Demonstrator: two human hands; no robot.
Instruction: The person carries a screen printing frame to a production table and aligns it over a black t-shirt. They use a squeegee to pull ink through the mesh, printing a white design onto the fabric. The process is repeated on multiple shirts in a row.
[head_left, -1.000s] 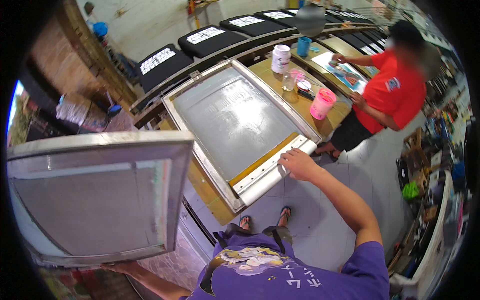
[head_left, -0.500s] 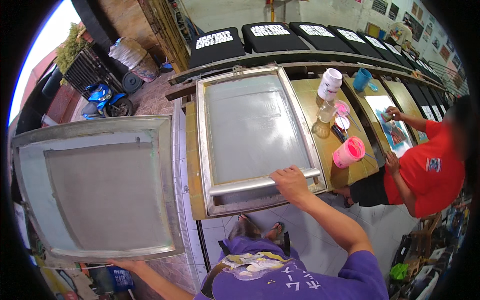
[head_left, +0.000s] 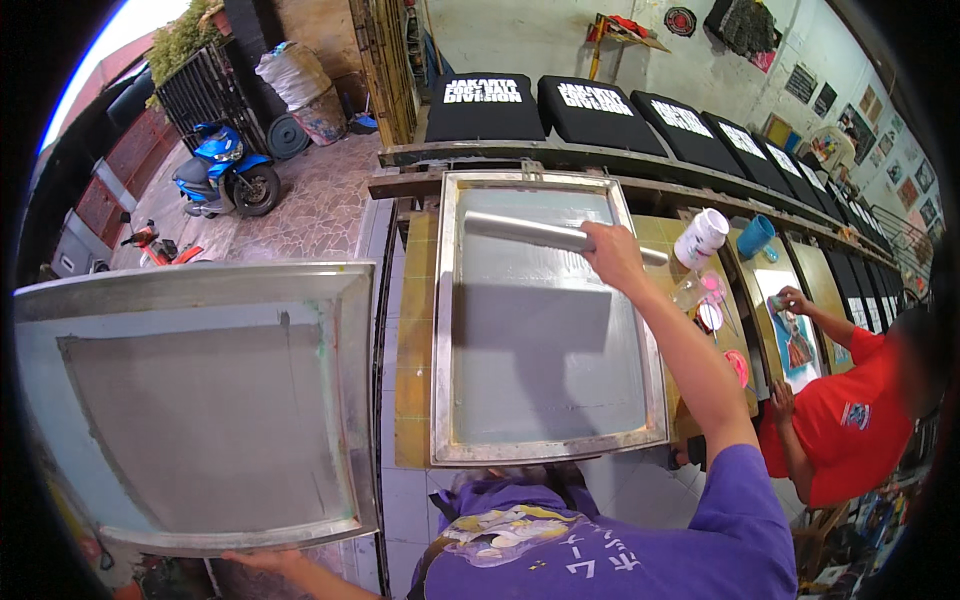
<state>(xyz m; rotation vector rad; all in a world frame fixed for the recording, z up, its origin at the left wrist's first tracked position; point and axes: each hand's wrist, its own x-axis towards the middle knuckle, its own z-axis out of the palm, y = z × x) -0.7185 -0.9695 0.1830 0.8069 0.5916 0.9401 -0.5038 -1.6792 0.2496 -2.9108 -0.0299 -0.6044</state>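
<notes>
My right hand (head_left: 613,252) is closed over the silver metal squeegee (head_left: 525,232), which lies slanted across the far part of a printing screen. That screen has a metal frame (head_left: 447,340) and grey mesh, and rests on a yellowish table board (head_left: 413,390). A shadow of my arm falls over its mesh. At the left, a second screen with a wide metal frame (head_left: 358,420) stands tilted beside the table. My left hand (head_left: 262,560) grips its lower edge, fingers partly hidden behind the frame.
Right of the screen stand a white jar (head_left: 702,238), a blue cup (head_left: 756,235) and a pink paint tub (head_left: 737,368). A person in a red shirt (head_left: 840,420) works at a print farther right. Black printed shirts (head_left: 595,112) line the back rail. A blue motorbike (head_left: 225,170) is parked outside.
My right hand has pushed the squeegee from the near end of the screen to its far part. My left hand still holds the other screen. The head view has shifted.
</notes>
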